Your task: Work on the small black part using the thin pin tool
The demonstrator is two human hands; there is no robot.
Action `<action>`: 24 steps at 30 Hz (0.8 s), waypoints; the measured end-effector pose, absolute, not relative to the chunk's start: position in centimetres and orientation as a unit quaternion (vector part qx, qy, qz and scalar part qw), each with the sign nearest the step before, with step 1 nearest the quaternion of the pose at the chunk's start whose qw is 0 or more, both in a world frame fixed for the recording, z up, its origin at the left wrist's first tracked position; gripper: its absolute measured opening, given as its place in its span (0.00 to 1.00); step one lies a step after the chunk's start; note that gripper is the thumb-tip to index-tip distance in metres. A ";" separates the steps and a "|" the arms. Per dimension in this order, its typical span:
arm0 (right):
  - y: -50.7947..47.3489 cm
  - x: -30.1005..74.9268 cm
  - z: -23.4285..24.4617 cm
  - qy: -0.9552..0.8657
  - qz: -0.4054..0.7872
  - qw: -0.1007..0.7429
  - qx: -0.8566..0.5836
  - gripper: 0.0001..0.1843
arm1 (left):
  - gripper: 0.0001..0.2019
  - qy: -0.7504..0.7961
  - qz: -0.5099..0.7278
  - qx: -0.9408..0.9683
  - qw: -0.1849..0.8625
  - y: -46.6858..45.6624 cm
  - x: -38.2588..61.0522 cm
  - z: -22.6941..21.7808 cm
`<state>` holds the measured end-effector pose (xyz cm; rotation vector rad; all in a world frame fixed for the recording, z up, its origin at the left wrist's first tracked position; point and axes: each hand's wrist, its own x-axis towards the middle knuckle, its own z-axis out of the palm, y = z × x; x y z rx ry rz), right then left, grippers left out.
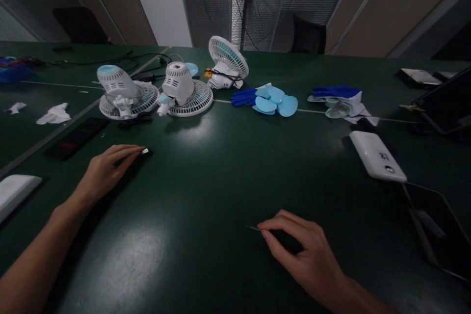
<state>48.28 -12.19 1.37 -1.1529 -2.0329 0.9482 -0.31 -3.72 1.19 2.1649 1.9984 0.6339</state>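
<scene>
On the left, my left hand [105,170] pinches a small piece [145,151] with a pale, shiny face and a dark edge, low over the green table [206,167]. Its exact kind is too small to make out. Nearer to me on the right, my right hand [307,250] has thumb and forefinger closed on a thin pin-like piece [252,227], whose fine tip points left. The two hands are well apart. Beyond my left hand lie two white fan heads, one on the left [119,86] and another [180,88] beside it, both with their grilles down.
A third small fan [228,64] stands farther back. Light-blue fan blades [275,101] lie beside blue gloves [243,96]; more gloves [338,98] are to the right. A white power bank-like block [377,156] and a dark tablet [437,221] lie at right, a dark phone-like slab [77,137] at left.
</scene>
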 end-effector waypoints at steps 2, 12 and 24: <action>-12.2 48.2 1.4 -0.767 0.355 0.311 -0.434 0.09 | 0.28 0.664 0.214 0.713 0.063 -3.7 -0.4 1.2; -12.1 48.2 1.3 -0.772 0.344 0.306 -0.438 0.09 | 0.24 0.655 0.221 0.717 0.092 -4.1 0.1 1.4; -12.1 48.1 1.4 -0.766 0.357 0.308 -0.436 0.09 | 0.12 0.475 0.253 0.822 0.185 -6.6 10.1 1.0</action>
